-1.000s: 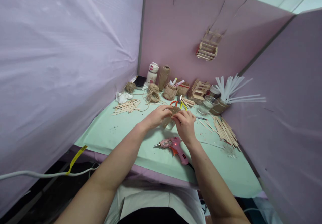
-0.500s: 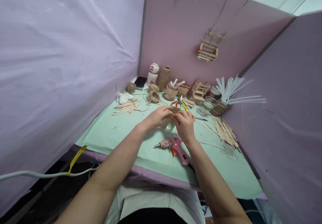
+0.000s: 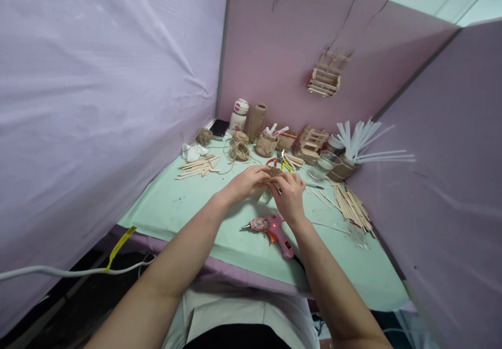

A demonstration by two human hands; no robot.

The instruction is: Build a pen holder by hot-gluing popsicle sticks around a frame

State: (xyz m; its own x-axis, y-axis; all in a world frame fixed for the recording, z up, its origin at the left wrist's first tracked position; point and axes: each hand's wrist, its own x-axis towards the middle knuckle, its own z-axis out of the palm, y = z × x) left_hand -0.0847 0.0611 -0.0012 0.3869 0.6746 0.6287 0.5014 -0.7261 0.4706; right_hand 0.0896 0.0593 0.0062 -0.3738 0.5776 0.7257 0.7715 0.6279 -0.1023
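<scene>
Both my hands close around a small cup-like piece (image 3: 263, 194), brown along its top and pale, seemingly see-through, lower down. My left hand (image 3: 248, 183) grips its left side with the fingers curled over the top. On the right, my right hand (image 3: 288, 189) pinches at the near upper edge, and its fingers hide much of the piece. Just below the hands lies a pink glue gun (image 3: 276, 232) with a lit red light, its nozzle pointing left. Pliers (image 3: 283, 161) with red and yellow handles rest right behind the piece.
Wooden craft sticks lie in piles at left (image 3: 199, 166) and right (image 3: 353, 206). Twine balls (image 3: 240, 150), a white bottle (image 3: 238, 116), a stick-covered pen holder (image 3: 266, 144), a clear cup (image 3: 324, 165) and white glue sticks (image 3: 358, 140) stand along the back. A stick-built swing (image 3: 324, 80) hangs above.
My fingers have shifted very slightly at the top of the piece. Everything on the table stays where it was.
</scene>
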